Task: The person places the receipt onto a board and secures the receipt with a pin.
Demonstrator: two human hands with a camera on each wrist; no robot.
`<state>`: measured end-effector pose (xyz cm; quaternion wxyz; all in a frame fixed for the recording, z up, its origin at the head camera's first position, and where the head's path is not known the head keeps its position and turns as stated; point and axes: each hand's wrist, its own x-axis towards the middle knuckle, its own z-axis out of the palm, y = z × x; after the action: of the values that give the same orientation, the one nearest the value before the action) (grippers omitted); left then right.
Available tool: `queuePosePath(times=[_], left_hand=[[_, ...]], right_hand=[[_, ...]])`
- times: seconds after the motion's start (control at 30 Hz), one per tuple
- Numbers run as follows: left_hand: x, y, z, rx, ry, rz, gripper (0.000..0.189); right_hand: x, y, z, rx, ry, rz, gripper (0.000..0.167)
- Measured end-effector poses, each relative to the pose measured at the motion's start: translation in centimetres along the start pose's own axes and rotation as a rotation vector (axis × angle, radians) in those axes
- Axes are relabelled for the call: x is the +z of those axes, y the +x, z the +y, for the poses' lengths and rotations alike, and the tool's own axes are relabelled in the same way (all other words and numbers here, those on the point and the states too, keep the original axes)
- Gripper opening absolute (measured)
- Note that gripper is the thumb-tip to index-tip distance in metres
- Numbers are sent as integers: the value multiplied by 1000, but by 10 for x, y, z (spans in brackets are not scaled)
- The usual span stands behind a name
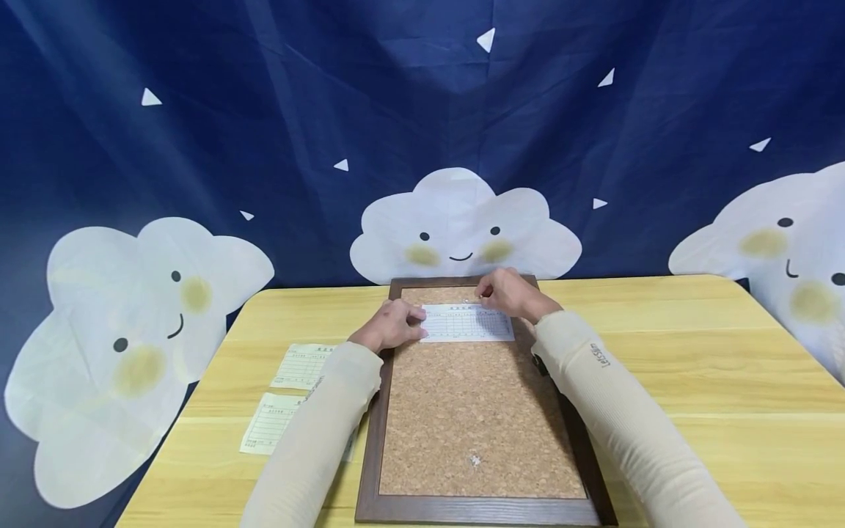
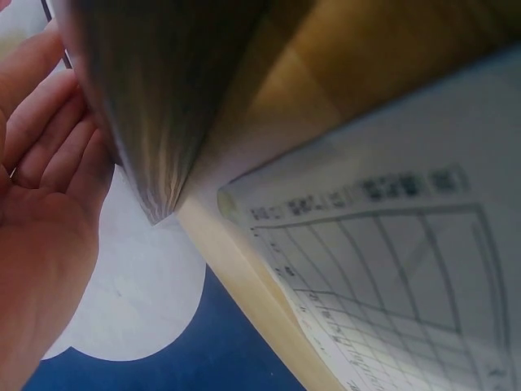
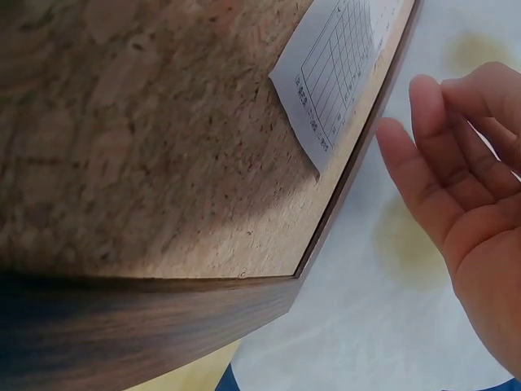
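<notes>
A white printed form [image 1: 467,323] lies across the upper part of a cork board [image 1: 482,411] in a dark wooden frame. At the form's left edge rests my left hand [image 1: 391,325], its fingertips touching the paper. The left wrist view shows that hand's fingers [image 2: 61,138] fairly straight beside the frame. Over the form's top right is my right hand [image 1: 510,292], close to small clear pieces [image 1: 466,301] on the cork. In the right wrist view its fingers [image 3: 440,138] are loosely bent, with nothing visible between them.
Pale green printed slips [image 1: 300,367] lie left of the board, partly covered by the left sleeve. A small clear cluster [image 1: 475,460] sits low on the cork. Behind the wooden table [image 1: 700,345] hangs a blue cloth [image 1: 422,88] with clouds.
</notes>
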<state>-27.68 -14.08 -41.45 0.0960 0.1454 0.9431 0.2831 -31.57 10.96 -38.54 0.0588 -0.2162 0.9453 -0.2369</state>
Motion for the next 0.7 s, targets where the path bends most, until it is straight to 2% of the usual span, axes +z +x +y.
queuePosePath(times=[0.4, 0.7], left_hand=[[0, 0, -1, -14, -22, -11, 38], [1, 1, -1, -14, -14, -8, 38]], right_hand=[[0, 3, -2, 19, 22, -31, 12], [3, 6, 0, -77, 47, -16, 11]])
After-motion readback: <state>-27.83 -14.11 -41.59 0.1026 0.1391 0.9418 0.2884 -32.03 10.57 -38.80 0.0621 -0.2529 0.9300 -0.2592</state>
